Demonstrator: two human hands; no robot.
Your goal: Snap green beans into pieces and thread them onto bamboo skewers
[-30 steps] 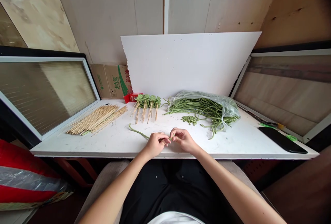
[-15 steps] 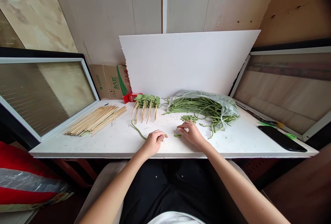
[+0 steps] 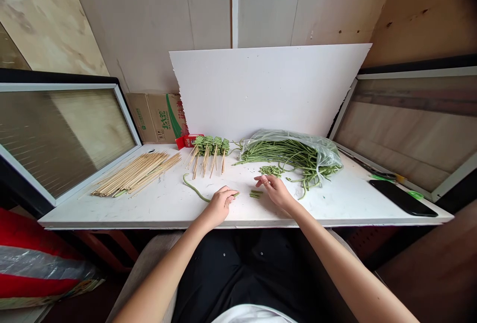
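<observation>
My left hand point(image 3: 220, 203) is closed around a long green bean point(image 3: 194, 190), whose tail curves away to the left on the white table; its short end pokes out past the fingertips. To the right, my right hand point(image 3: 274, 190) hovers just beside a few short cut bean pieces point(image 3: 255, 194), fingers apart and nothing visible in them. Behind that hand lies a small heap of bean bits point(image 3: 271, 170). A clear plastic bag point(image 3: 328, 149) full of long green beans point(image 3: 276, 151) rests farther back.
Bundled wooden skewers point(image 3: 134, 174) lie at the left. Skewers threaded with bean pieces point(image 3: 211, 146) sit at the back, by a red box point(image 3: 186, 141) and a cardboard carton point(image 3: 158, 117). A black phone point(image 3: 402, 198) and scissors point(image 3: 378, 172) are at the right.
My right hand has let go of a bean piece, and more pieces now lie side by side on the table. The bean's tail has shifted slightly left.
</observation>
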